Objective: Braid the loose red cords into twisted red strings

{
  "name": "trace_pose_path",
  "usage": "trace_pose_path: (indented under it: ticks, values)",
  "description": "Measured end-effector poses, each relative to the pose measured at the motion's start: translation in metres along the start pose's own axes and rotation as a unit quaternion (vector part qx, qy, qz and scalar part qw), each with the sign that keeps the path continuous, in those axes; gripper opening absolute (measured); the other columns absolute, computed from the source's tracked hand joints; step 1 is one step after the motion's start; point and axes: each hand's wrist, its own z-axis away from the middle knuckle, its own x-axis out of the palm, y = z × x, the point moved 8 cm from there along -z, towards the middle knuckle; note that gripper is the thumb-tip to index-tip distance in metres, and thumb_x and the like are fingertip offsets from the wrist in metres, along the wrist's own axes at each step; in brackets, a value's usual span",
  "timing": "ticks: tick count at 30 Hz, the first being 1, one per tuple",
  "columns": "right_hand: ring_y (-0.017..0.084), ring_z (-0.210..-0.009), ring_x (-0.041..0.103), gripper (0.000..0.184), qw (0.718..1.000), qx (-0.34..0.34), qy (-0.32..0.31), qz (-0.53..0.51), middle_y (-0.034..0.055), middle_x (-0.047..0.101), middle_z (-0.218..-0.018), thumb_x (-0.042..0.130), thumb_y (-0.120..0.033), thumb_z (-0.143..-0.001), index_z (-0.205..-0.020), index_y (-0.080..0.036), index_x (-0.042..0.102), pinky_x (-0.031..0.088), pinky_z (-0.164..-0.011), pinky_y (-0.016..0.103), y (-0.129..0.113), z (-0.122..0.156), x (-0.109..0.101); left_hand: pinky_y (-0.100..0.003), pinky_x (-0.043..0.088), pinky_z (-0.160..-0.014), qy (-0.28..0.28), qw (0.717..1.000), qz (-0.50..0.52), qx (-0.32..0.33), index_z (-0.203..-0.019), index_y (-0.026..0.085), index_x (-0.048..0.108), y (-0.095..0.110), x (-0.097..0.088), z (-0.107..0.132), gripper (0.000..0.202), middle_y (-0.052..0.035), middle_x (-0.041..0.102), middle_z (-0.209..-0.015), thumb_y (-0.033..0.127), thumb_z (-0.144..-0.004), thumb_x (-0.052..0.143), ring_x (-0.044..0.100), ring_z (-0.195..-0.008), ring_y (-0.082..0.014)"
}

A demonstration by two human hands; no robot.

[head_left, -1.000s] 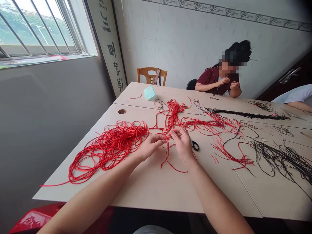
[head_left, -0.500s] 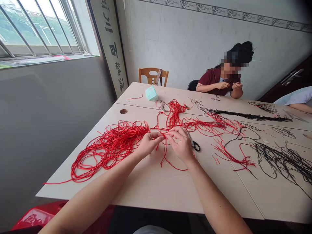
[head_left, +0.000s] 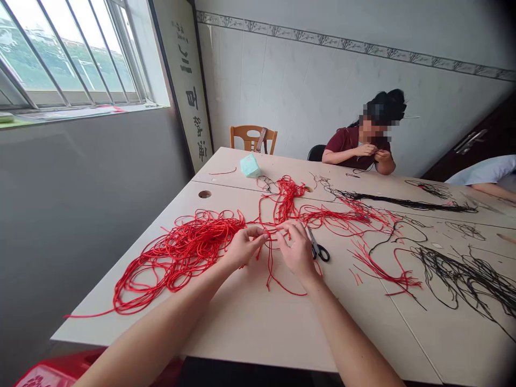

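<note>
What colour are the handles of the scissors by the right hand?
The scissors' handles are black, seen best in the head view.

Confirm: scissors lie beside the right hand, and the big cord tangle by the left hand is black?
Not black: the head view shows the cord tangle by the left hand is red. The scissors lie beside the right hand.

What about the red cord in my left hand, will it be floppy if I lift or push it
The cord would probably flop, since its lower strands trail in curves. It should feel light, being so thin. Pushed left, it might snag in the red pile, which is all loose loops.
</note>
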Motion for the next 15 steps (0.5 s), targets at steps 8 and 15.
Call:
trace_pose_path:
  ticks: [8, 15]
  values:
    - [0.013, -0.059, 0.048, 0.022, 0.977, 0.167, -0.083, -0.106, 0.0023, 0.061, -0.074, 0.054, -0.035, -0.082, -0.087, -0.018, 0.065, 0.04, -0.058, 0.025, 0.012, 0.02, 0.044, -0.026, 0.044, -0.074, 0.037, 0.97, 0.237, -0.041, -0.08, 0.014, 0.066, -0.024, 0.002, -0.003, 0.026, -0.0046, 0.065, -0.077, 0.038, -0.069, 0.068, 0.058, -0.074, -0.0145]
    - [0.011, -0.055, 0.044, 0.026, 0.922, 0.268, -0.101, -0.259, -0.0012, 0.057, -0.063, 0.056, -0.04, -0.078, -0.08, -0.016, 0.064, 0.035, -0.053, 0.023, 0.038, 0.028, 0.064, -0.024, 0.044, -0.067, 0.019, 0.967, 0.244, -0.073, -0.08, 0.013, 0.066, -0.023, 0.01, 0.001, 0.029, -0.0053, 0.066, -0.075, 0.039, -0.069, 0.068, 0.059, -0.07, -0.0141]
